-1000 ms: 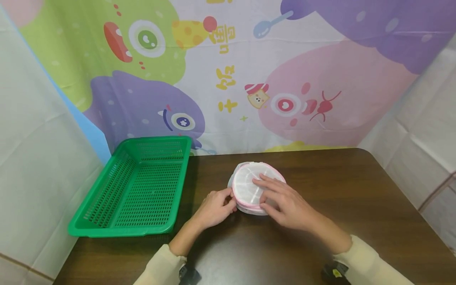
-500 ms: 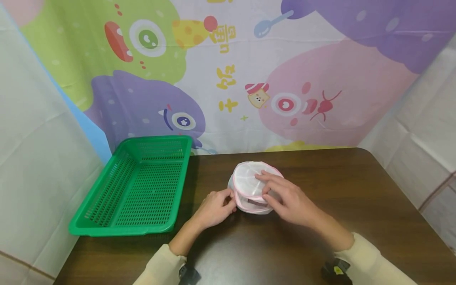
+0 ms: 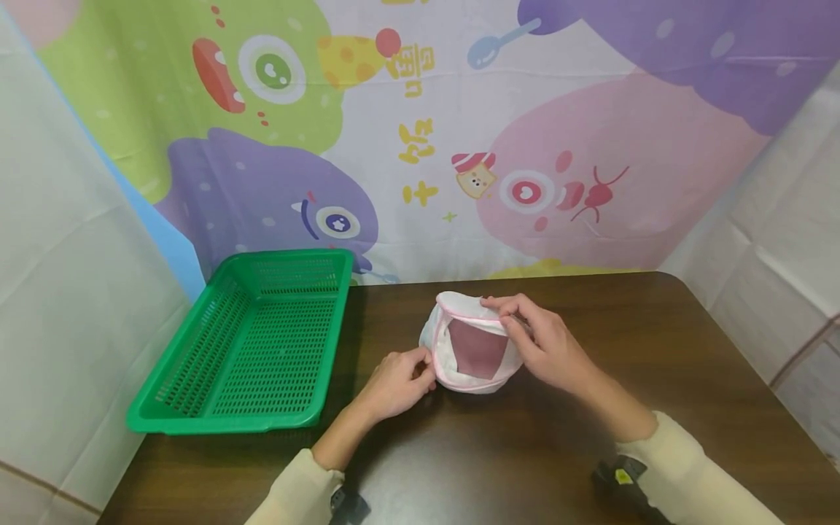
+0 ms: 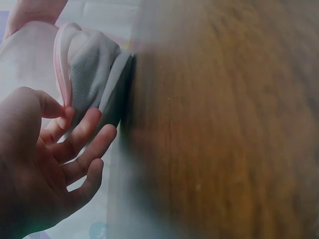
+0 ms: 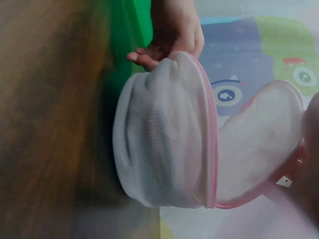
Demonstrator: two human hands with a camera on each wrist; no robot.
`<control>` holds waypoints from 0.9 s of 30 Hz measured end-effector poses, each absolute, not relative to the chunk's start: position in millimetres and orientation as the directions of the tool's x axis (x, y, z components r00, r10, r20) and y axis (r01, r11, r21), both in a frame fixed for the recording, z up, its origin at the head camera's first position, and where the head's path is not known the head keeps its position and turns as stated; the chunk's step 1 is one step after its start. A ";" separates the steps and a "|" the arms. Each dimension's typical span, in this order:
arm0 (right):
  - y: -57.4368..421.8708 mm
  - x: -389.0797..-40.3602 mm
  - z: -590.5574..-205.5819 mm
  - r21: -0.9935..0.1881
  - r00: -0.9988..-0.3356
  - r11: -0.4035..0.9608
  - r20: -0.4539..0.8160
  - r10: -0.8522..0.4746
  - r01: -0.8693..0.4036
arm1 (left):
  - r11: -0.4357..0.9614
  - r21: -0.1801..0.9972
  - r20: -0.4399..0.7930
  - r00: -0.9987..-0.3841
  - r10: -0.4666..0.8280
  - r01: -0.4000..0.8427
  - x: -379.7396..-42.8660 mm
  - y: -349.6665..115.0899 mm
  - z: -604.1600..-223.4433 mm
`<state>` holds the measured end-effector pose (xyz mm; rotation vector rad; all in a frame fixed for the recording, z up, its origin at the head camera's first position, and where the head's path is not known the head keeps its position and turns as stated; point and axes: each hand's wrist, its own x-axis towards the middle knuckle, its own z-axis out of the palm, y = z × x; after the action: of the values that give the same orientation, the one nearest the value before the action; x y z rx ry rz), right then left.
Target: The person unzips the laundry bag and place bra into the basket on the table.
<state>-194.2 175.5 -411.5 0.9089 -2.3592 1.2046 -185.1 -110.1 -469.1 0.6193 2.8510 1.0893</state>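
On the table (image 3: 420,467), a mesh bag (image 5: 159,144) — left hand (image 3: 397,383) pinching its rim (image 5: 211,124), right hand (image 3: 546,348) its raised lid (image 5: 264,139).

The pink-edged white pouch (image 5: 162,134) stands on the table (image 3: 472,459), lid (image 5: 261,137) raised.

long cream slvs (image 3: 695,468) w/ boxy blk wrist cams (image 3: 348,506), sm. yellow mark (image 3: 623,477) on r. one
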 end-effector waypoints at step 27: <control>174.9 -250.9 -395.2 -0.747 -0.834 0.476 0.550 0.049 -0.465 | 0.698 0.616 0.129 -0.921 0.368 0.365 -185.5 -109.3 -472.6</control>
<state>-250.9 174.9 -395.2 0.3439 -2.2194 1.3442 -185.5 -109.3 -472.6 0.6239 2.8904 1.0475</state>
